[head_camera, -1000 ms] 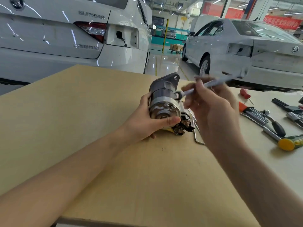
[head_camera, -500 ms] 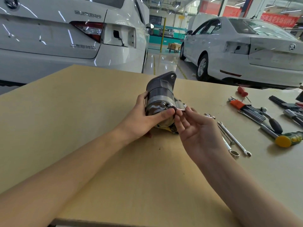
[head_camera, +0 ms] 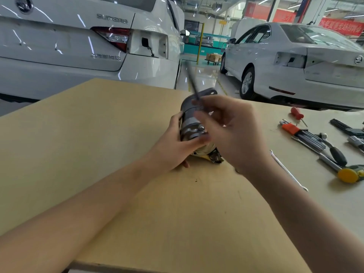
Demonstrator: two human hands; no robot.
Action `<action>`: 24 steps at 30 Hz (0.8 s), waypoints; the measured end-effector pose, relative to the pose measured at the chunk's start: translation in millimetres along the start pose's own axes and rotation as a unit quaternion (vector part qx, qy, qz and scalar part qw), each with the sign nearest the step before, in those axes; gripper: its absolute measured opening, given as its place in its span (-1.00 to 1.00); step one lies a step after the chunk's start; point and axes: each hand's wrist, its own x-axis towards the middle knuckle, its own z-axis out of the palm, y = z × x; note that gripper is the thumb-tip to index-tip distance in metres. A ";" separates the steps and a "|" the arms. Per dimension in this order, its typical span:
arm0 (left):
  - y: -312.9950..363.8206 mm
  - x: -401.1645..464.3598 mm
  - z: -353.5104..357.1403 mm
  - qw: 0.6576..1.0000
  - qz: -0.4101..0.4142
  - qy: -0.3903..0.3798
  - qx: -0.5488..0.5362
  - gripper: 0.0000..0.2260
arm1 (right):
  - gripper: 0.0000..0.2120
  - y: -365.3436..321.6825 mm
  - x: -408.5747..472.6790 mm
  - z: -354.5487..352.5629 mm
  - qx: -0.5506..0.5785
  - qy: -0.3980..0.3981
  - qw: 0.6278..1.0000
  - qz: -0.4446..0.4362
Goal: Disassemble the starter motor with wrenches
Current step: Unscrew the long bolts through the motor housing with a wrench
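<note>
The starter motor (head_camera: 190, 128), a grey and silver cylinder, lies on the tan board (head_camera: 98, 144) at mid-table. My left hand (head_camera: 173, 146) grips its near end from the left, thumb across the end cap. My right hand (head_camera: 232, 133) is raised over the motor's right side and pinches a thin wrench (head_camera: 192, 81), which is blurred and points up and away to the left. The motor's right side is hidden behind my right hand.
A loose wrench (head_camera: 285, 168) lies on the table right of my right arm. Further right are a hex-key set in an orange holder (head_camera: 295, 129), a red screwdriver (head_camera: 297, 114), a yellow-ended tool (head_camera: 347, 175) and other tools. Two white cars stand behind the table.
My right hand rose from the motor's right side and the wrench in it swung to point up and away. The left hand kept its grip on the motor.
</note>
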 end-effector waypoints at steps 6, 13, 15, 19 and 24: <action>-5.5 0.1 -4.9 0.991 -0.004 0.010 0.133 -0.88 | -0.80 -5.7 6.5 -7.8 -0.201 -0.224 0.932 -0.201; 0.7 -0.3 -1.9 1.000 -0.016 -0.006 0.011 0.21 | -0.85 14.4 -32.7 -14.8 0.448 0.127 0.859 0.213; 4.0 -1.4 -1.9 1.000 -0.013 -0.001 0.012 0.23 | -0.80 19.7 -35.5 -14.1 0.537 0.126 0.780 0.297; 8.2 -4.6 -1.3 1.000 -0.022 0.007 0.004 0.25 | -0.61 19.2 -36.6 -6.9 0.567 0.123 0.734 0.354; 8.5 -5.7 0.5 1.000 -0.021 0.013 -0.011 0.11 | -0.49 20.4 -38.2 -3.6 0.573 0.126 0.724 0.363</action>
